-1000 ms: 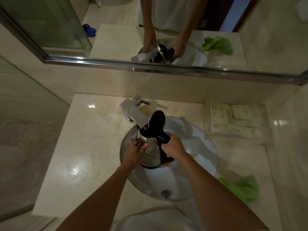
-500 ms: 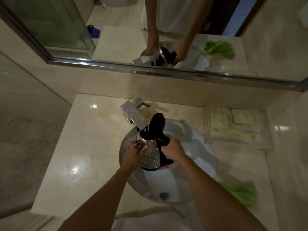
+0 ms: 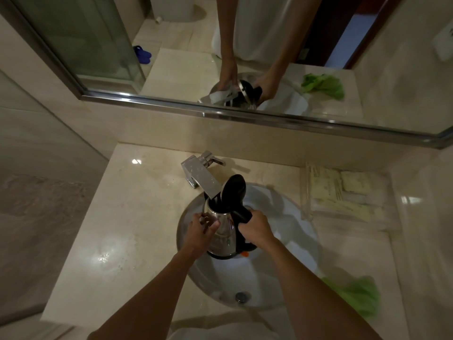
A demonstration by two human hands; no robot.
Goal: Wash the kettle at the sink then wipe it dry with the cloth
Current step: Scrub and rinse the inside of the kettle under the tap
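A steel kettle (image 3: 224, 238) with a black handle and a raised black lid (image 3: 234, 188) is held upright over the white sink bowl (image 3: 294, 231), its mouth under the chrome tap spout (image 3: 203, 179). My right hand (image 3: 255, 228) grips the black handle. My left hand (image 3: 199, 231) lies against the kettle's left side, fingers and thumb curled on the steel body. A green cloth (image 3: 355, 294) lies crumpled on the counter to the right of the sink.
The marble counter (image 3: 122, 217) spreads out to the left of the bowl. A clear tray of sachets (image 3: 343, 195) sits at the back right. The drain (image 3: 241, 296) is at the bowl's near side. A wide mirror (image 3: 245, 57) hangs above the backsplash.
The kettle and both hands stay in almost the same place under the tap. The view has tilted slightly.
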